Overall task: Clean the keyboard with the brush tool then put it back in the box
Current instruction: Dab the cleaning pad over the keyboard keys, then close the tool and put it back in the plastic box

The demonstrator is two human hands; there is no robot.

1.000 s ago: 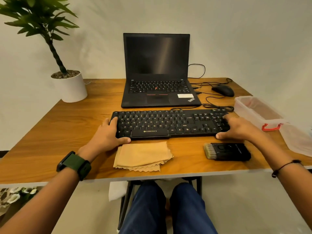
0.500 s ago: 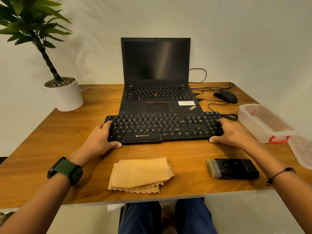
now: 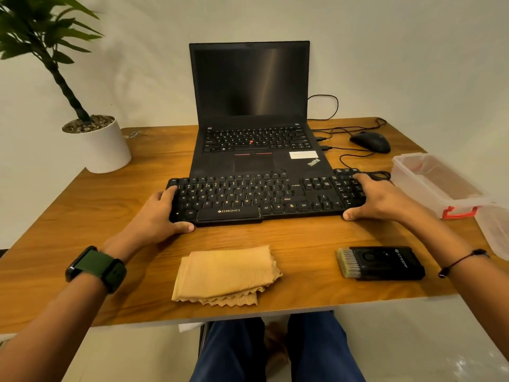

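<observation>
Left hand (image 3: 162, 213) and right hand (image 3: 377, 198) grip the keyboard (image 3: 264, 195) ends, back edge over the laptop (image 3: 259, 150). Brush (image 3: 381, 262) lies untouched on worktop (image 3: 82, 205); box (image 3: 438, 183) open, right. Risk: sliding keyboard snags its cable (image 3: 358, 161), scrapes laptop.

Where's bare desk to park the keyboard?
Bare wood lies between the plant pot and the laptop, and left of the cloth. Crowded on the right: cables, mouse, box, brush tool.
</observation>
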